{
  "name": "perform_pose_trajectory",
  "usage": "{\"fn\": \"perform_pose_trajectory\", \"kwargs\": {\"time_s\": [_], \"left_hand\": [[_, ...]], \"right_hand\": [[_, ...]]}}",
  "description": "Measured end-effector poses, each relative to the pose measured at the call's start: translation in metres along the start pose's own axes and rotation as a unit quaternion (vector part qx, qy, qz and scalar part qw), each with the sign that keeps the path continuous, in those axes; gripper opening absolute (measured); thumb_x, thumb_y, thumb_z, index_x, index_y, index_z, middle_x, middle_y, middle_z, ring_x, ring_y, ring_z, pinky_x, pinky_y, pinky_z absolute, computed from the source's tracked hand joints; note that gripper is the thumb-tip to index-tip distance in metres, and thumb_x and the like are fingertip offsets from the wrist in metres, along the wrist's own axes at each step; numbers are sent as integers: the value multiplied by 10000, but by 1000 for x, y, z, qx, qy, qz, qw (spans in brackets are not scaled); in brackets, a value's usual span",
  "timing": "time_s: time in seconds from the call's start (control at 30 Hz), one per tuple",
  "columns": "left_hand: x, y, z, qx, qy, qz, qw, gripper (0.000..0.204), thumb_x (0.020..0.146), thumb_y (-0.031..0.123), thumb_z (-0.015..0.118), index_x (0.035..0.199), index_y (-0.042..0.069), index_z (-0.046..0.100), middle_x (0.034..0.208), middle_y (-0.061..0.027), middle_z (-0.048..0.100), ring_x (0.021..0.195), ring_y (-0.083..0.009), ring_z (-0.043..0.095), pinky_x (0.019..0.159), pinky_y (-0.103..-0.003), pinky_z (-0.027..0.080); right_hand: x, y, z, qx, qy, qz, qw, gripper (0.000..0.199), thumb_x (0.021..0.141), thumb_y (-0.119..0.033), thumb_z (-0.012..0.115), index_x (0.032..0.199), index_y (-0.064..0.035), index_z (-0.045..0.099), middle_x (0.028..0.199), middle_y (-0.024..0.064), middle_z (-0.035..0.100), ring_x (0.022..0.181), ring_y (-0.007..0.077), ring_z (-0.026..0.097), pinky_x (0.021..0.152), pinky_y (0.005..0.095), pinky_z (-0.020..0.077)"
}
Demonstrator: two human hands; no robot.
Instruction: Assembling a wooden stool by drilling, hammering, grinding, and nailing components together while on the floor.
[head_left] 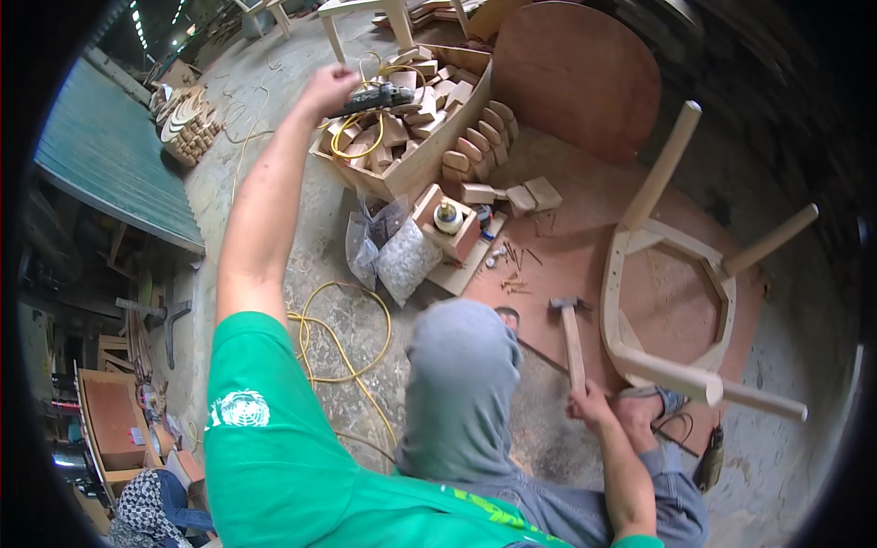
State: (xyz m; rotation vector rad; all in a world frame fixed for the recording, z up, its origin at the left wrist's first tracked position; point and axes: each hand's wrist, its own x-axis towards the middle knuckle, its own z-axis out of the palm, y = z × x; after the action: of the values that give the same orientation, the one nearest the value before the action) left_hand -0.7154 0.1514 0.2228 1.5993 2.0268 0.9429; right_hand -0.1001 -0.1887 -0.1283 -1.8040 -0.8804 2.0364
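Observation:
My right hand grips the lower handle of a hammer, whose metal head points away from me over the edge of a reddish-brown board. Stretched far forward, my left hand has its fingers closed beside the rear end of a black power tool. Whatever those fingers hold is hidden. The tool lies over a wooden box full of wood blocks, with a yellow cord looped about it. To the right, a pale wooden stool frame rests on the board with its legs pointing up.
Plastic bags, one filled with white pieces, lie beside a small wooden tray holding a bottle. Loose screws are scattered on the board. A yellow cable coils across the floor left of my knee. A teal-topped table stands far left.

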Motion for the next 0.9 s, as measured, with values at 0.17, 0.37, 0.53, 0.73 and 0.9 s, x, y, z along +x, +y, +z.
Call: {"fn": "perform_pose_trajectory", "kwargs": {"time_s": [0.17, 0.37, 0.53, 0.73, 0.9], "left_hand": [[50, -133, 42, 276, 6, -11, 961, 292, 780, 206, 681, 1047, 90, 698, 1013, -106, 715, 935, -295, 682, 857, -399, 535], [123, -163, 103, 508, 71, -48, 857, 535, 894, 108, 546, 1391, 275, 440, 1353, -49, 528, 1263, -258, 513, 1016, -475, 443], [187, -178, 112, 533, 1, -74, 843, 464, 968, 148, 442, 1406, 299, 417, 1401, -17, 508, 1261, -261, 523, 1017, -484, 437], [196, -190, 134, 593, 83, -17, 801, 473, 868, 111, 579, 1306, 269, 498, 1288, -31, 553, 1140, -282, 582, 993, -483, 437], [147, -198, 120, 521, 92, 59, 847, 410, 743, 108, 672, 1122, 219, 562, 1091, -60, 613, 1010, -303, 623, 879, -516, 416]], "right_hand": [[-9, 28, -1, -570, 42, -11, 821, 460, 796, -302, 648, 1175, -43, 622, 1050, 198, 684, 938, 353, 678, 886, 430, 527], [-5, 4, 0, -388, -40, 75, 918, 475, 795, -331, 659, 1157, -27, 622, 988, 204, 697, 963, 372, 664, 878, 439, 519], [-7, -19, -1, -332, 21, 66, 941, 305, 817, -236, 650, 967, 24, 602, 933, 204, 702, 853, 334, 695, 784, 403, 548], [-3, 26, -24, -267, 106, 85, 954, 234, 815, -187, 634, 837, 35, 564, 832, 216, 681, 759, 358, 680, 698, 409, 539], [-12, 9, -11, -284, 120, 52, 950, 239, 812, -202, 637, 832, 27, 575, 821, 222, 675, 750, 361, 675, 696, 413, 537]]}}
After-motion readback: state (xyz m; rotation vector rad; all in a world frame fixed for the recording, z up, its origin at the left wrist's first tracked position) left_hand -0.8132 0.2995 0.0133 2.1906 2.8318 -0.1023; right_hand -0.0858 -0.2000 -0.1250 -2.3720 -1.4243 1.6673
